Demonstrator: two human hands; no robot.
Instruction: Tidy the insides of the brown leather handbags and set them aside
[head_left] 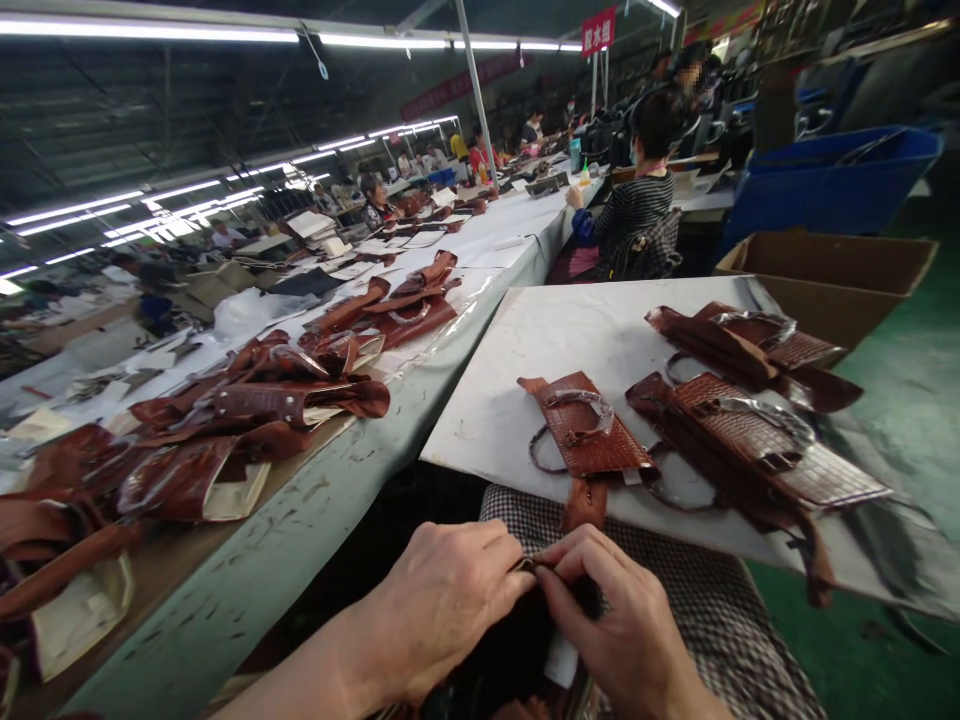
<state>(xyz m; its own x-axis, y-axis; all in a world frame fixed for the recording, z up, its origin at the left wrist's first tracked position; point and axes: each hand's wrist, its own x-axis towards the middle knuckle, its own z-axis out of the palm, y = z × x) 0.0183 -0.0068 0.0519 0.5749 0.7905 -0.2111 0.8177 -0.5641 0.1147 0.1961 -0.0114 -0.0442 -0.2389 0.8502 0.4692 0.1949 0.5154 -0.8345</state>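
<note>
Low in the head view, my left hand (442, 600) and my right hand (615, 610) meet over my lap. Both pinch a small dark strip-like piece (527, 566) between thumb and fingers; its kind is too small and shaded to make out. Beneath them lies something dark with a white tag (561, 660), mostly hidden. Just beyond, a brown crocodile-pattern leather bag piece (592, 455) with a plastic-wrapped handle lies on the white board, its brown strap end (583, 505) hanging over the edge toward my hands.
More brown bags (772, 440) lie on the white board (480, 410) at right. Unfinished brown bags (247, 420) are heaped along the long table (352, 480) at left. A cardboard box (832, 270), a blue bin (825, 190) and a seated person (645, 200) are farther off.
</note>
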